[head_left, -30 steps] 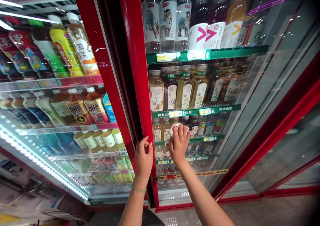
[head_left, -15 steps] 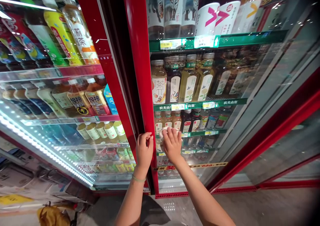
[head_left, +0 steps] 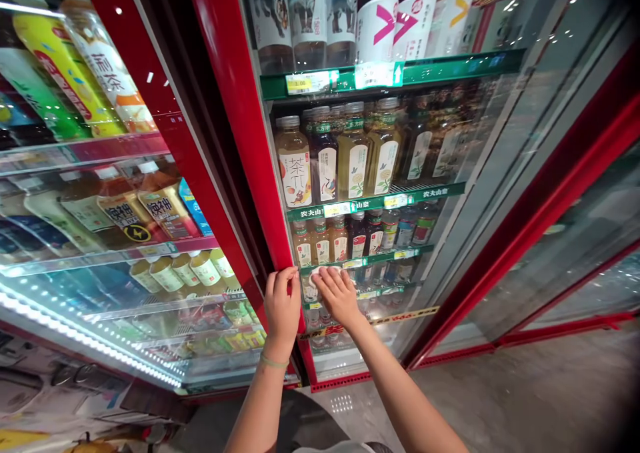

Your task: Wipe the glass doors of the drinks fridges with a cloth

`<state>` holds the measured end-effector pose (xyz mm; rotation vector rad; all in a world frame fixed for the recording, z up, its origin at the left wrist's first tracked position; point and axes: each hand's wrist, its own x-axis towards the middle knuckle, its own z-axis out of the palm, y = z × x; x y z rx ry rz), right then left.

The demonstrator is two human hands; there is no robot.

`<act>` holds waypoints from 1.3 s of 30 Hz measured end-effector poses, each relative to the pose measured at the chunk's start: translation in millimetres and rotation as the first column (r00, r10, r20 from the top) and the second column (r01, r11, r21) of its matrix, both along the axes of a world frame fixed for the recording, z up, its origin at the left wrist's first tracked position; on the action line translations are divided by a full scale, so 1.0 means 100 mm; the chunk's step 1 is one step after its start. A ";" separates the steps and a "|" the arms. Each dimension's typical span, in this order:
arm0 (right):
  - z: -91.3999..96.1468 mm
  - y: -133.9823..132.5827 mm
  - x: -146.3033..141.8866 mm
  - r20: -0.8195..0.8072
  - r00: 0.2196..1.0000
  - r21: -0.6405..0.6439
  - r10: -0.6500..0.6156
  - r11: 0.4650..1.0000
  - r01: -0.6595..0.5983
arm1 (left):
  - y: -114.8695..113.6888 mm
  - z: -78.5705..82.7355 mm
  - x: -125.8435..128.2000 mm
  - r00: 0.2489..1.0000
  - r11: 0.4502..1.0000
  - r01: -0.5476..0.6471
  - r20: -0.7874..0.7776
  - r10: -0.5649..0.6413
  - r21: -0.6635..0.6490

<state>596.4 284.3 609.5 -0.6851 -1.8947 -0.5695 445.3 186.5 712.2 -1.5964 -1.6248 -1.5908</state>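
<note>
My right hand [head_left: 339,297] lies against the glass door [head_left: 370,336] of a drinks fridge, its fingers together over a white cloth [head_left: 326,270]. Only the cloth's rim shows, so whether it is fabric or paper I cannot tell. Beside it, my left hand [head_left: 282,309] has its fingers curled at the edge of the red door frame [head_left: 250,153], and it seems to grip that edge. Behind the glass, just above my right hand, small bottles [head_left: 339,241] stand in a row on a green-edged shelf.
Left of the red frame is a second fridge with bottles [head_left: 167,203] on several shelves and a bright light strip [head_left: 100,343]. Larger tea bottles [head_left: 353,153] fill a shelf higher up on the right. Another red frame [head_left: 520,219] slants away at right, above a grey floor [head_left: 500,399].
My right hand has slid the cloth down the glass, from over the small bottles to below their shelf edge. My left hand stays at the frame. The view has turned slightly right.
</note>
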 end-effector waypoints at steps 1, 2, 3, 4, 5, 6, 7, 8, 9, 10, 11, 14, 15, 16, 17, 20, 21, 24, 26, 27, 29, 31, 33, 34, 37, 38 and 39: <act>-0.06 0.01 0.08 0.058 0.998 0.019 0.021 1.000 -0.022 | -0.01 0.00 0.02 1.000 1.000 -0.003 -0.008 0.003 -0.001; -0.11 0.04 0.18 0.058 0.998 0.020 0.012 1.000 -0.014 | -0.01 -0.01 0.04 1.000 1.000 -0.009 -0.010 0.009 -0.001; -0.14 0.09 0.31 0.007 1.000 0.003 -0.021 1.000 0.021 | -0.01 -0.02 0.07 1.000 1.000 -0.012 -0.004 0.012 -0.003; -0.15 0.14 0.43 -0.078 0.994 -0.031 -0.071 0.997 0.069 | -0.01 -0.03 0.11 1.000 1.000 -0.015 0.006 0.015 -0.004; -0.13 0.19 0.53 -0.174 0.976 -0.076 -0.128 0.990 0.116 | 0.00 -0.04 0.16 1.000 1.000 -0.012 0.017 0.012 -0.008; -0.10 0.23 0.60 -0.269 0.945 -0.128 -0.187 0.979 0.157 | 0.01 -0.05 0.21 1.000 1.000 -0.003 0.026 0.003 -0.014; -0.05 0.26 0.63 -0.348 0.906 -0.180 -0.241 0.966 0.188 | 0.02 -0.06 0.27 0.999 1.000 0.011 0.033 -0.010 -0.023; -0.01 0.27 0.63 -0.394 0.875 -0.219 -0.280 0.954 0.206 | 0.04 -0.08 0.33 0.999 0.999 0.025 0.039 -0.024 -0.031; 0.03 0.26 0.60 -0.396 0.872 -0.227 -0.287 0.951 0.210 | 0.06 -0.09 0.39 0.998 0.998 0.039 0.041 -0.037 -0.039; 0.05 0.24 0.56 -0.345 0.904 -0.194 -0.254 0.961 0.196 | 0.08 -0.10 0.45 0.998 0.998 0.048 0.039 -0.046 -0.046; 0.05 0.22 0.53 -0.242 0.951 -0.130 -0.190 0.978 0.162 | 0.10 -0.11 0.50 0.998 0.997 0.053 0.033 -0.051 -0.053; 0.00 0.21 0.65 0.130 0.992 0.049 0.005 0.999 -0.011 | 0.14 -0.11 0.61 0.999 0.996 0.045 0.006 -0.044 -0.076; -0.02 0.25 0.77 0.165 0.986 0.069 0.024 0.997 -0.036 | 0.15 -0.10 0.63 0.999 0.996 0.038 0.003 -0.037 -0.084; -0.04 0.31 0.92 0.144 0.989 0.073 0.020 0.997 -0.030 | 0.16 -0.09 0.64 1.000 0.996 0.028 0.005 -0.028 -0.090; -0.04 0.38 1.09 0.083 0.997 0.066 -0.002 0.998 -0.004 | 0.17 -0.08 0.66 1.000 0.995 0.018 0.011 -0.017 -0.094; -0.02 0.61 1.47 -0.176 0.977 -0.008 -0.118 0.993 0.118 | 0.18 -0.08 0.73 1.000 0.995 -0.007 0.024 0.009 -0.104; 0.00 0.66 1.52 -0.263 0.951 -0.057 -0.164 0.986 0.154 | 0.19 -0.09 0.77 1.000 0.994 -0.018 0.019 0.020 -0.106; 0.04 0.65 1.40 -0.422 0.871 -0.189 -0.253 0.964 0.189 | 0.21 -0.12 0.89 0.997 0.992 -0.081 -0.003 0.081 -0.101; 0.03 0.57 1.29 -0.352 0.914 -0.149 -0.202 0.976 0.158 | 0.22 -0.14 0.96 0.993 0.987 -0.121 -0.011 0.120 -0.105; 0.02 0.54 1.29 -0.257 0.955 -0.094 -0.146 0.988 0.126 | 0.22 -0.15 0.99 0.991 0.985 -0.132 -0.012 0.131 -0.111; -0.02 0.55 1.43 -0.029 0.999 0.013 -0.034 0.999 0.035 | 0.22 -0.16 1.04 0.990 0.982 -0.143 -0.008 0.143 -0.126; -0.06 0.65 1.71 0.084 0.996 0.048 0.006 0.999 -0.010 | 0.22 -0.17 1.07 0.988 0.979 -0.154 0.001 0.155 -0.133; -0.09 0.79 1.99 -0.028 0.999 0.033 -0.042 0.999 0.043 | 0.24 -0.17 1.10 0.985 0.977 -0.170 0.008 0.173 -0.131; -0.11 0.85 2.09 -0.128 0.988 -0.001 -0.083 0.997 0.083 | 0.25 -0.18 1.12 0.983 0.975 -0.180 0.011 0.183 -0.130; -0.18 0.91 2.12 -0.389 0.897 -0.167 -0.208 0.974 0.154 | 0.30 -0.22 1.19 0.978 0.970 -0.202 0.033 0.208 -0.138; -0.22 0.90 2.08 -0.414 0.882 -0.197 -0.223 0.969 0.153 | 0.32 -0.24 1.22 0.975 0.968 -0.207 0.047 0.216 -0.143; -0.27 0.88 2.05 -0.394 0.895 -0.195 -0.208 0.971 0.140 | 0.34 -0.26 1.24 0.972 0.966 -0.213 0.063 0.224 -0.149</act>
